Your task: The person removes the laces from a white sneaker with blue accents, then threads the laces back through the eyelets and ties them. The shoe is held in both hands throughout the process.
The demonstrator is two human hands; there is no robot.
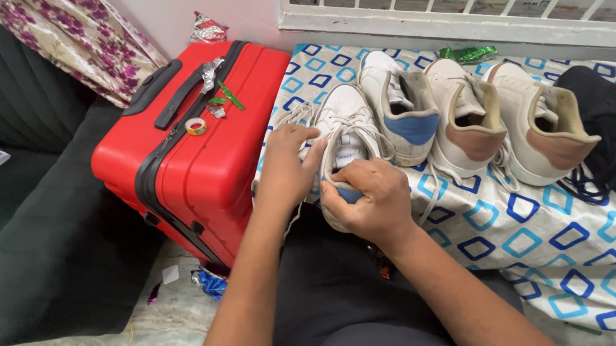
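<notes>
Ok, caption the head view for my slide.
Both hands, left and right, hold a white sneaker beside a red suitcase.

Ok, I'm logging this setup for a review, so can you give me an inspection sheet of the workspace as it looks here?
Surface: bed sheet, white with blue square outlines, partly covered by shoes.
Job's things: white sneaker with blue heel, laces loose, toe pointing away from the person.
Clutter: its matching sneaker, two white sneakers with brown heels, a dark shoe; tape roll and foil scraps on the red suitcase.
Grippers: left hand at the laces; right hand gripping the heel.
Cables: nothing seen.
Surroundings: white window grille, floral cloth, dark sofa, wrappers on the floor.
</notes>
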